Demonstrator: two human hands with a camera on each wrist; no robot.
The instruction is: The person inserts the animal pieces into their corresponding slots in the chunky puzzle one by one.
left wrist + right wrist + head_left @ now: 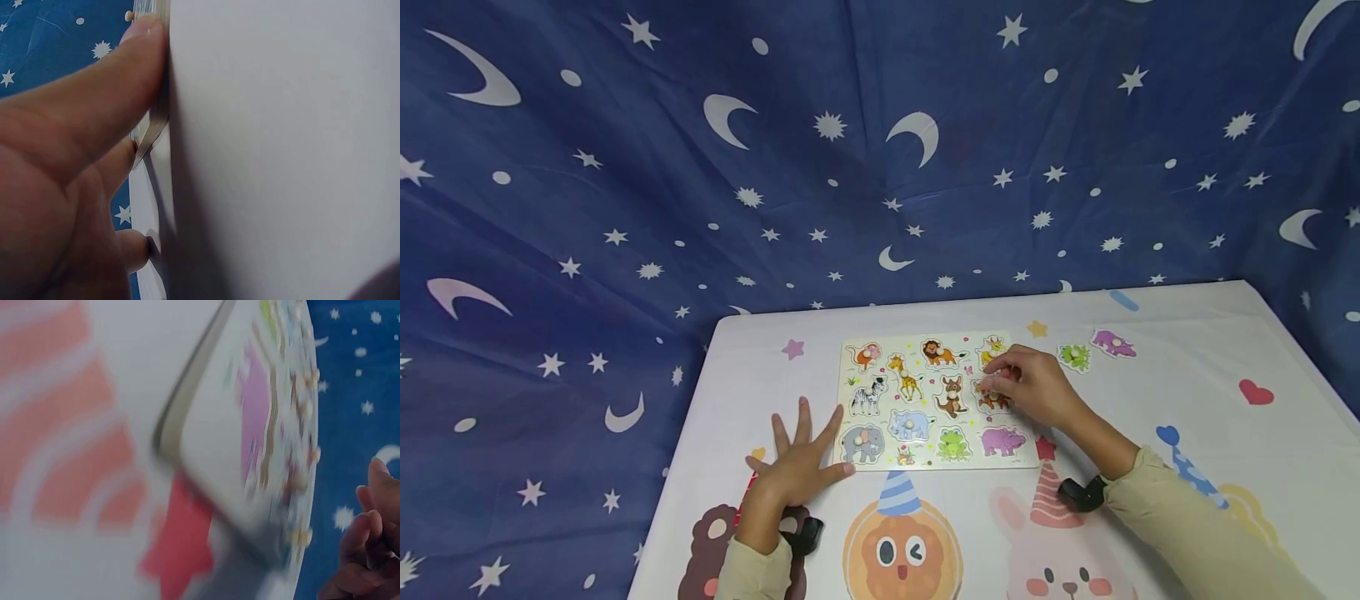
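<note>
An animal knob puzzle board lies on the table. My left hand spreads its fingers at the board's lower left corner. In the left wrist view, the thumb rests against the board's edge. My right hand hovers over the board's right side, fingertips right by the tiger piece and below the yellow deer-like piece. In the right wrist view its fingers are bent, with no piece visible between them. The frog recess and hippo recess show printed pictures without knobs.
A frog piece and a purple hippo piece lie on the table right of the board. Lion, giraffe, zebra and elephant pieces sit in the board. A starry blue curtain hangs behind the table.
</note>
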